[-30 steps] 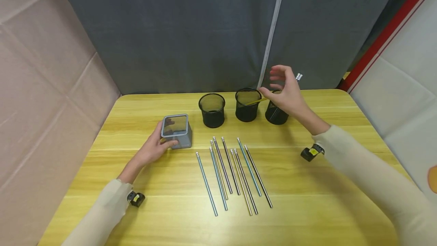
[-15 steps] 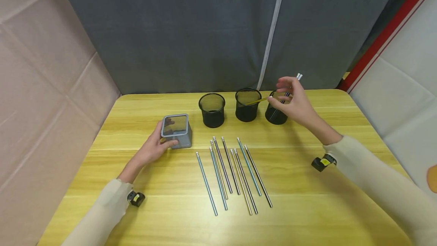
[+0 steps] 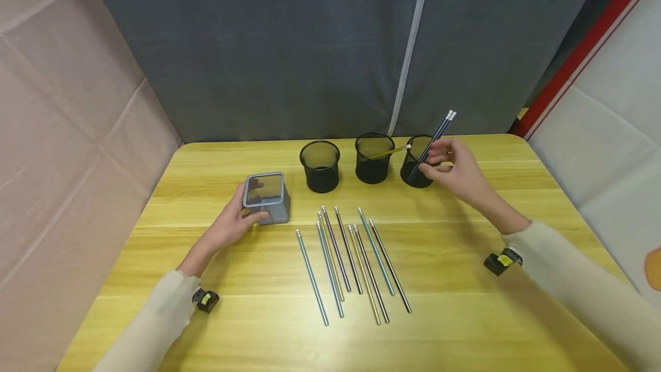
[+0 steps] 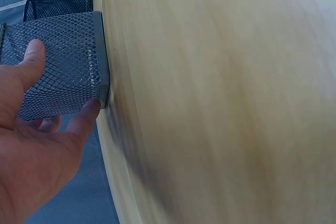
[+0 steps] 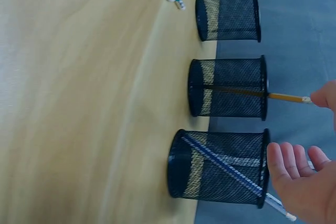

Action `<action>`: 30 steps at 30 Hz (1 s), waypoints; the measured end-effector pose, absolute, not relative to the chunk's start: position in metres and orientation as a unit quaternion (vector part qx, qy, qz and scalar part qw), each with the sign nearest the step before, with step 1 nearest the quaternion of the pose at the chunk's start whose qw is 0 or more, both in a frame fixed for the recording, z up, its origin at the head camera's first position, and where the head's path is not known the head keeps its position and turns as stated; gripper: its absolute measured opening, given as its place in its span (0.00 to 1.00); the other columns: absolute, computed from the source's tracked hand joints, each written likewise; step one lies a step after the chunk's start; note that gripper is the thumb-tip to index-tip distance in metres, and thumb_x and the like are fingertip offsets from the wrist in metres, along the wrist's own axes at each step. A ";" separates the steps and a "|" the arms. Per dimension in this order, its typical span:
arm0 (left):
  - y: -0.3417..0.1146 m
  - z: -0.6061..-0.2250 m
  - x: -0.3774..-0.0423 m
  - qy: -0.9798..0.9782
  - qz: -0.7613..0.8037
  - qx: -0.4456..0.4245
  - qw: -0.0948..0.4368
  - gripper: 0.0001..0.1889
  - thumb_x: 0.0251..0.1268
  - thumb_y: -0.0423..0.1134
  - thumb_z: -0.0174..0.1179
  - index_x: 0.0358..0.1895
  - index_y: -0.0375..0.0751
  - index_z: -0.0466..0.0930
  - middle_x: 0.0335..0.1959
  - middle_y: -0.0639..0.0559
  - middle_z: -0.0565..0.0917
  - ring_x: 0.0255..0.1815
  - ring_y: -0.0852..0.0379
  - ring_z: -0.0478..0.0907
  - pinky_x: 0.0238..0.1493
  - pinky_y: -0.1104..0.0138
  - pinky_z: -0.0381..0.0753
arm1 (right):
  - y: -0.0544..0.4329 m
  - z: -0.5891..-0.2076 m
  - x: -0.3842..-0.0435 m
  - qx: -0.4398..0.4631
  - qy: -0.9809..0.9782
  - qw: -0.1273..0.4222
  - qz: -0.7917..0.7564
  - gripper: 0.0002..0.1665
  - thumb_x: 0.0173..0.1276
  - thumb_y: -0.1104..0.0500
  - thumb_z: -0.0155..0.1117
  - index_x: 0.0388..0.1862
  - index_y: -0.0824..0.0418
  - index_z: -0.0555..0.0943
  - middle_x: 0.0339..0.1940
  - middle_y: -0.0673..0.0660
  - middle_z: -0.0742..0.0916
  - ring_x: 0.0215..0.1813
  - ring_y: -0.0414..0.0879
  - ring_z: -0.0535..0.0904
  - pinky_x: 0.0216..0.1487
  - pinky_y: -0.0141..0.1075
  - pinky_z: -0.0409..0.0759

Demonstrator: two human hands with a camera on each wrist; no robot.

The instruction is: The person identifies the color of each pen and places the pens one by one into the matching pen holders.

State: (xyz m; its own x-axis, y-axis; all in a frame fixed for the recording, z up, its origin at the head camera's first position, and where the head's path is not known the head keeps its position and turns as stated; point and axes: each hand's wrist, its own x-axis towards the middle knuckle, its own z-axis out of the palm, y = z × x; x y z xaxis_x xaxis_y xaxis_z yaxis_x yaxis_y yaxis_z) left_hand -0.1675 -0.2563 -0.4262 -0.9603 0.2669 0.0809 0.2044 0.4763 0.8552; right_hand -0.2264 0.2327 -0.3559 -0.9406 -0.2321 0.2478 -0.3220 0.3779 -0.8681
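A grey square mesh pen holder (image 3: 276, 211) stands on the table at the left, and my left hand (image 3: 233, 224) grips its sides between thumb and fingers. My right hand (image 3: 459, 172), its fingers loosely bent and apparently holding nothing, is beside the rightmost black round mesh pen cup (image 3: 415, 177). Whether it touches that cup I cannot tell. Two dark pencils (image 3: 440, 131) lean inside this cup, erasers up. The middle black cup (image 3: 370, 172) contains one yellow pencil (image 3: 392, 152) tilted to the right. In the right wrist view the thumb (image 5: 324, 96) appears close to the yellow pencil's eraser.
Another black round mesh cup (image 3: 321, 179) stands left of the middle one. Several blue, gold and dark pencils (image 3: 356, 263) lie side by side on the wooden table (image 3: 465, 303). A grey curtain (image 3: 258, 50) hangs behind the table's far edge.
My right hand has moved right and down, away from the yellow pencil and to the right side of the rightmost cup. My left hand and the grey holder have stayed in place.
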 end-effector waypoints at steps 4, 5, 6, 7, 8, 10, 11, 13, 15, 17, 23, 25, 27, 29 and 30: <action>-0.257 -0.426 -0.168 0.858 0.494 0.137 0.033 0.44 0.72 0.31 0.63 0.81 0.41 0.44 0.74 0.32 0.62 0.76 0.34 0.55 0.72 0.41 0.59 | 0.236 -0.364 -0.226 0.154 -0.834 0.024 0.529 0.30 0.69 0.65 0.70 0.62 0.76 0.67 0.55 0.70 0.77 0.49 0.51 0.79 0.44 0.24 0.82; -0.257 -0.426 -0.168 0.857 0.495 0.137 0.034 0.44 0.72 0.31 0.63 0.81 0.41 0.44 0.74 0.32 0.62 0.76 0.34 0.55 0.72 0.41 0.59 | 0.237 -0.366 -0.225 0.151 -0.837 0.020 0.526 0.30 0.69 0.64 0.70 0.62 0.76 0.68 0.54 0.70 0.78 0.49 0.51 0.79 0.43 0.25 0.82; -0.257 -0.426 -0.168 0.857 0.495 0.137 0.034 0.44 0.72 0.31 0.63 0.81 0.41 0.44 0.74 0.32 0.62 0.76 0.34 0.55 0.72 0.41 0.59 | 0.237 -0.368 -0.225 0.149 -0.840 0.017 0.521 0.29 0.69 0.64 0.70 0.61 0.76 0.68 0.54 0.69 0.78 0.48 0.51 0.79 0.43 0.25 0.82; -0.258 -0.426 -0.168 0.857 0.495 0.136 0.034 0.44 0.72 0.31 0.63 0.81 0.41 0.44 0.74 0.32 0.62 0.76 0.34 0.55 0.72 0.41 0.59 | 0.237 -0.370 -0.224 0.149 -0.845 0.016 0.514 0.29 0.69 0.63 0.70 0.61 0.76 0.69 0.54 0.69 0.79 0.48 0.50 0.80 0.42 0.24 0.82; -0.258 -0.426 -0.168 0.857 0.495 0.136 0.035 0.44 0.72 0.30 0.63 0.81 0.40 0.44 0.74 0.32 0.62 0.77 0.35 0.55 0.72 0.41 0.59 | 0.237 -0.372 -0.224 0.149 -0.849 0.016 0.507 0.28 0.69 0.63 0.70 0.60 0.75 0.70 0.53 0.68 0.79 0.48 0.51 0.80 0.42 0.24 0.81; -0.258 -0.427 -0.168 0.858 0.494 0.136 0.035 0.43 0.72 0.31 0.63 0.81 0.40 0.44 0.74 0.32 0.62 0.77 0.35 0.55 0.72 0.41 0.59 | 0.235 -0.375 -0.222 0.152 -0.854 0.021 0.497 0.26 0.70 0.62 0.70 0.58 0.75 0.71 0.50 0.67 0.81 0.46 0.51 0.80 0.41 0.24 0.81; -0.259 -0.427 -0.168 0.858 0.493 0.136 0.035 0.43 0.72 0.31 0.63 0.81 0.40 0.44 0.74 0.32 0.62 0.77 0.35 0.55 0.72 0.41 0.59 | 0.234 -0.376 -0.220 0.157 -0.856 0.025 0.492 0.25 0.69 0.62 0.70 0.57 0.75 0.72 0.48 0.67 0.81 0.45 0.51 0.80 0.41 0.24 0.81; -0.259 -0.427 -0.168 0.858 0.493 0.136 0.035 0.43 0.72 0.31 0.63 0.81 0.40 0.44 0.74 0.32 0.62 0.76 0.34 0.55 0.72 0.41 0.60 | 0.231 -0.377 -0.218 0.169 -0.860 0.033 0.480 0.24 0.69 0.63 0.71 0.55 0.75 0.73 0.45 0.65 0.82 0.44 0.51 0.80 0.41 0.24 0.81; -0.259 -0.427 -0.169 0.859 0.492 0.137 0.033 0.43 0.72 0.31 0.63 0.81 0.40 0.44 0.74 0.31 0.62 0.76 0.34 0.56 0.72 0.41 0.59 | 0.227 -0.377 -0.215 0.182 -0.864 0.033 0.469 0.22 0.69 0.63 0.72 0.53 0.74 0.74 0.42 0.64 0.83 0.43 0.52 0.80 0.41 0.24 0.81; -0.260 -0.427 -0.169 0.859 0.492 0.137 0.031 0.44 0.72 0.31 0.63 0.81 0.40 0.43 0.74 0.31 0.62 0.76 0.33 0.56 0.72 0.41 0.59 | 0.222 -0.379 -0.213 0.195 -0.868 0.024 0.456 0.20 0.68 0.62 0.72 0.51 0.72 0.75 0.41 0.62 0.83 0.43 0.53 0.80 0.41 0.25 0.82; -0.259 -0.427 -0.170 0.858 0.493 0.141 0.032 0.44 0.72 0.31 0.63 0.81 0.40 0.43 0.74 0.31 0.61 0.76 0.33 0.56 0.73 0.42 0.58 | 0.211 -0.393 -0.208 0.212 -0.878 -0.017 0.429 0.18 0.67 0.62 0.73 0.49 0.69 0.77 0.41 0.61 0.83 0.41 0.52 0.82 0.40 0.31 0.84; -0.259 -0.427 -0.169 0.858 0.493 0.142 0.031 0.44 0.71 0.31 0.63 0.81 0.39 0.44 0.74 0.31 0.62 0.76 0.34 0.56 0.73 0.42 0.58 | 0.206 -0.397 -0.206 0.213 -0.876 -0.034 0.431 0.19 0.66 0.63 0.74 0.49 0.71 0.77 0.40 0.61 0.83 0.40 0.52 0.83 0.38 0.33 0.85; -0.259 -0.427 -0.169 0.858 0.492 0.142 0.030 0.44 0.71 0.31 0.63 0.81 0.39 0.44 0.74 0.31 0.62 0.76 0.34 0.56 0.73 0.42 0.58 | 0.202 -0.399 -0.205 0.211 -0.872 -0.057 0.438 0.21 0.66 0.63 0.74 0.50 0.73 0.76 0.39 0.60 0.83 0.38 0.52 0.84 0.36 0.36 0.86; -0.259 -0.427 -0.169 0.860 0.490 0.142 0.029 0.44 0.71 0.31 0.63 0.81 0.39 0.44 0.74 0.32 0.62 0.76 0.34 0.55 0.73 0.42 0.57 | 0.198 -0.400 -0.204 0.201 -0.865 -0.086 0.452 0.22 0.66 0.63 0.74 0.50 0.75 0.75 0.39 0.61 0.82 0.36 0.52 0.85 0.33 0.38 0.87; -0.258 -0.427 -0.169 0.860 0.489 0.142 0.029 0.44 0.71 0.31 0.63 0.81 0.39 0.44 0.74 0.31 0.62 0.76 0.34 0.55 0.73 0.42 0.57 | 0.196 -0.401 -0.203 0.198 -0.859 -0.099 0.461 0.23 0.66 0.63 0.74 0.50 0.75 0.74 0.39 0.61 0.81 0.34 0.52 0.85 0.31 0.40 0.87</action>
State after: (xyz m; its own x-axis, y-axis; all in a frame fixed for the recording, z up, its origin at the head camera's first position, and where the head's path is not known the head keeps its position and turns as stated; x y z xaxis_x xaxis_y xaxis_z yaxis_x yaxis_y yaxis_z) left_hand -0.1689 -0.2584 -0.4267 -0.9580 0.2728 0.0885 0.2154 0.4811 0.8498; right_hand -0.2032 0.1956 -0.4014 -0.9019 -0.4319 0.0121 -0.2492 0.4971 -0.8312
